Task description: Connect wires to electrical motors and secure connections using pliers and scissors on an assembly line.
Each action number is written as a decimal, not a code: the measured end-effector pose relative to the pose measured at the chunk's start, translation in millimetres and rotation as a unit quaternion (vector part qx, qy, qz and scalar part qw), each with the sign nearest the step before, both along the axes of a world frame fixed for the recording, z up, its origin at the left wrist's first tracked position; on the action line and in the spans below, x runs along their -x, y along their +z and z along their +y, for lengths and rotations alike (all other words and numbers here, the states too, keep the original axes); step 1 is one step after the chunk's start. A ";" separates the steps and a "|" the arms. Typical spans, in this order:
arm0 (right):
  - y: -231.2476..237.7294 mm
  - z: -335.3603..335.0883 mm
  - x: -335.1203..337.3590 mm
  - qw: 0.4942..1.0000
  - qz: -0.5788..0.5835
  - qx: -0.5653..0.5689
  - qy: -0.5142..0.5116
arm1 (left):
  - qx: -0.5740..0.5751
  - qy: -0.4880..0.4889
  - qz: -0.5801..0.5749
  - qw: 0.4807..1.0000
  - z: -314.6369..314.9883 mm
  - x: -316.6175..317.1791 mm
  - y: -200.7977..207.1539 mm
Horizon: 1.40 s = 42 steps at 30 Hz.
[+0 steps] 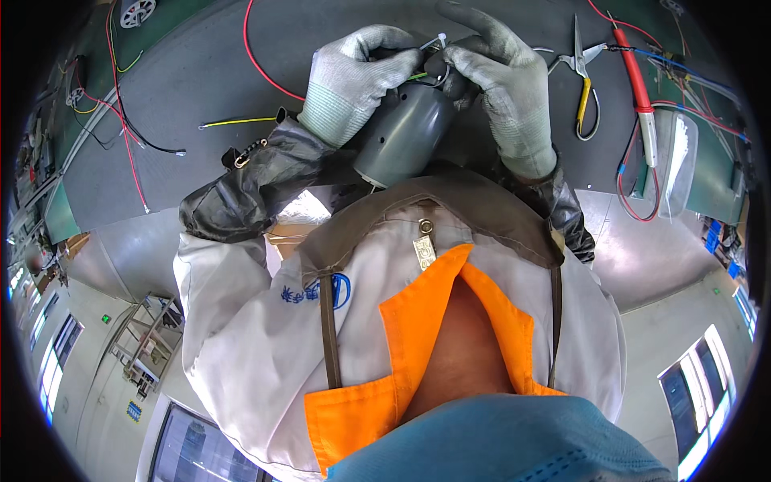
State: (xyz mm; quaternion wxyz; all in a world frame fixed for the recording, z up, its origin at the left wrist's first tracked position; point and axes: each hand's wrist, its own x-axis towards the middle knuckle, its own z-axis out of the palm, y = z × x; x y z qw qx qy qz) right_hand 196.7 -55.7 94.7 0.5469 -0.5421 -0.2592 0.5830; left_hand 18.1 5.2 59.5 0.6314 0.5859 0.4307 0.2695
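One gloved left hand [363, 72] pinches a thin white tie [442, 38] by the gray cylinder [405, 136] — the right hand [507, 88] half-curled alongside, its hold unclear.

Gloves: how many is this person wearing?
2: one on the left hand, one on the right hand, both near the far end of the grey cylinder.

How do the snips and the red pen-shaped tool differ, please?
The snips have two spread blades; the red pen-shaped tool is one straight shaft. The snips show yellow on a handle, whereas the tool is red with a silvery end. Both lie right of the right hand, unheld.
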 end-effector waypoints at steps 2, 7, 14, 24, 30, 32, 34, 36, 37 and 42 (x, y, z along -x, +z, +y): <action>-0.9 4.2 -6.9 0.999 -0.024 0.025 0.036 | 0.010 -0.004 -0.023 1.000 -1.4 -4.8 0.7; 0.8 4.8 -30.6 0.979 -0.150 0.056 0.125 | 0.016 -0.022 -0.055 0.998 -1.5 -28.1 5.6; -1.6 -17.0 -29.7 0.760 -0.613 -0.189 0.102 | -0.169 -0.036 0.067 0.983 -20.2 -31.0 18.5; -43.5 -12.3 -102.4 0.966 -0.253 0.043 -0.034 | -0.271 0.049 0.067 0.959 -38.8 -32.3 3.5; -31.6 5.9 -61.6 0.990 -0.035 -0.052 -0.123 | -0.464 -0.039 0.191 0.864 -37.7 -31.3 7.9; -47.6 3.2 -69.9 0.985 -0.015 -0.140 -0.098 | -0.476 -0.055 0.207 0.853 -35.6 -34.3 7.1; -48.4 14.7 -46.8 0.953 0.260 -0.147 -0.056 | -0.474 -0.070 0.197 0.855 -30.0 -28.9 12.1; -20.0 -0.9 -48.8 0.980 0.160 -0.118 0.024 | -0.498 -0.117 0.215 0.832 -16.9 -21.0 15.8; -6.8 -8.9 -46.4 0.988 0.066 -0.080 0.112 | -0.548 -0.192 0.272 0.767 -8.5 -13.5 19.9; -2.3 5.4 -45.3 0.993 -0.034 -0.040 0.101 | -0.600 -0.293 0.256 0.699 0.3 -6.7 23.3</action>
